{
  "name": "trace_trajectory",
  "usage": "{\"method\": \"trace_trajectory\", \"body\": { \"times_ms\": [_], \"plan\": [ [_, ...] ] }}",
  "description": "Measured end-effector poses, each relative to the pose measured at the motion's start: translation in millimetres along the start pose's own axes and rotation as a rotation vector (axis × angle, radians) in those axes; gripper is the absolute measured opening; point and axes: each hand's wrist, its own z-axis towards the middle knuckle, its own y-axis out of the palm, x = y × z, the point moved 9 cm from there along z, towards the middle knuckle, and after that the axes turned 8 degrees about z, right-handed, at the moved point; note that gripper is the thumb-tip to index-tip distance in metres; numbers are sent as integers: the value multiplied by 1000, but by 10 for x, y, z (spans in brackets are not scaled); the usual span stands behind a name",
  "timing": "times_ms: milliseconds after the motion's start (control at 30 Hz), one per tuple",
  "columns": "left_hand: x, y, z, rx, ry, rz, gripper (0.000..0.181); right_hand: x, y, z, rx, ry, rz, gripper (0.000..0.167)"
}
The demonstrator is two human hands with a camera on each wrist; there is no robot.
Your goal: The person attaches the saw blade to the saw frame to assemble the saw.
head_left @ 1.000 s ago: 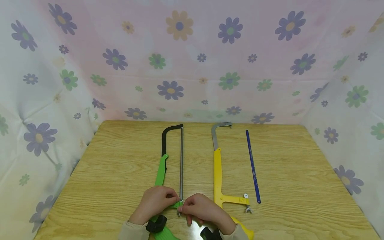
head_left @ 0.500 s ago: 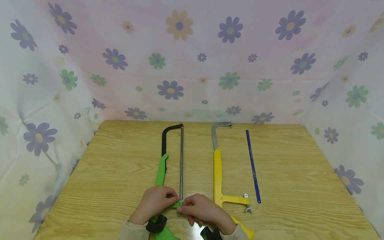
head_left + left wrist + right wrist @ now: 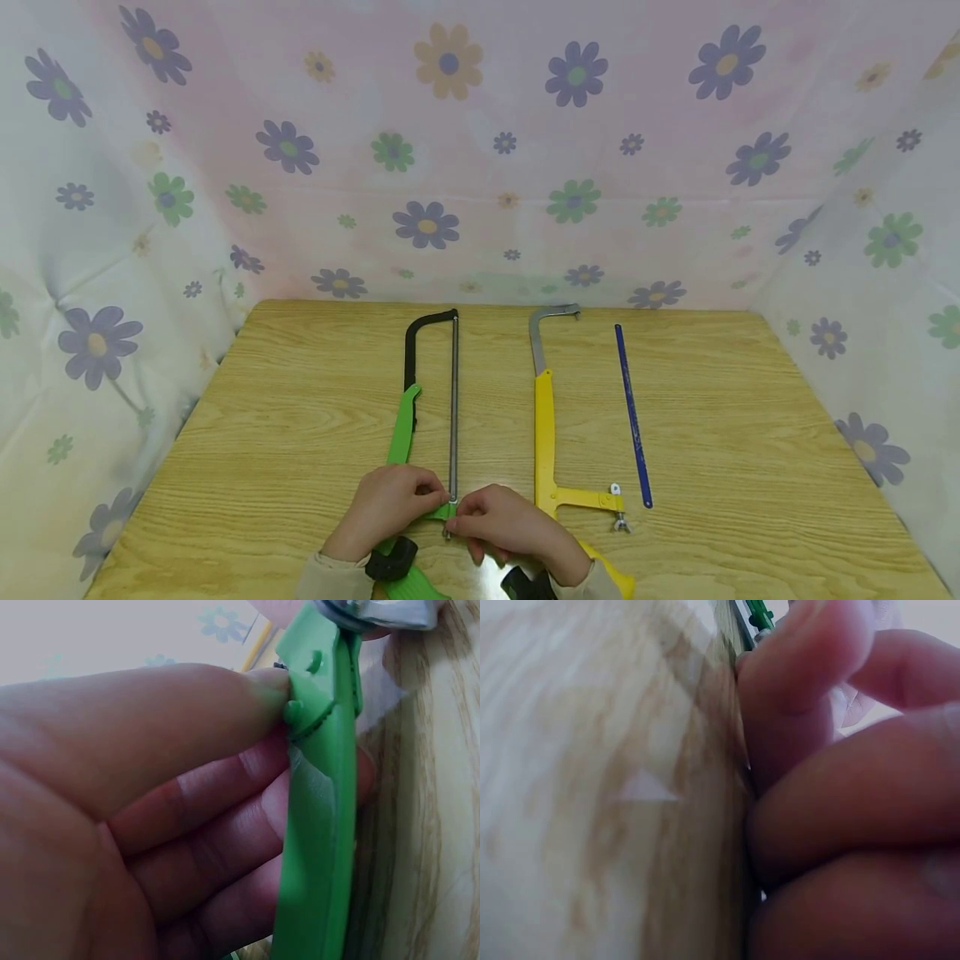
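Note:
A green hacksaw point(image 3: 402, 429) with a black front bow lies on the table, a grey blade point(image 3: 454, 408) running along its right side. My left hand point(image 3: 393, 502) grips the saw's short green lower arm point(image 3: 319, 810), thumb on one face and fingers on the other in the left wrist view. At the end of that arm, my right hand point(image 3: 510, 525) pinches the metal wing nut point(image 3: 447, 532), which the fingertips partly cover. In the right wrist view the curled fingers point(image 3: 855, 787) rest along the tabletop and hide the nut.
Right of the hands lies a yellow hacksaw frame point(image 3: 545, 442) with a grey bow and its own wing nut point(image 3: 621, 522). Beyond it is a loose blue blade point(image 3: 633, 417). Flowered cloth point(image 3: 480, 167) encloses the wooden table point(image 3: 300, 400) at the back and sides.
My right thumb and fingertips shift slightly at the wing nut, and more of the nut shows below them now. The left hand and both saws stay in place.

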Motion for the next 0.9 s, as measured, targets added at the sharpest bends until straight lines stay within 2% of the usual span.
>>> {"method": "trace_trajectory", "body": {
  "times_ms": [500, 900],
  "plan": [
    [15, -11, -4, -3, -1, -6, 15, 14, -21, 9, 30, 10, 0, 27],
    [17, -2, 0, -11, -3, -3, 16, 20, -30, -8, 56, 23, 58, 27]
  ]
}}
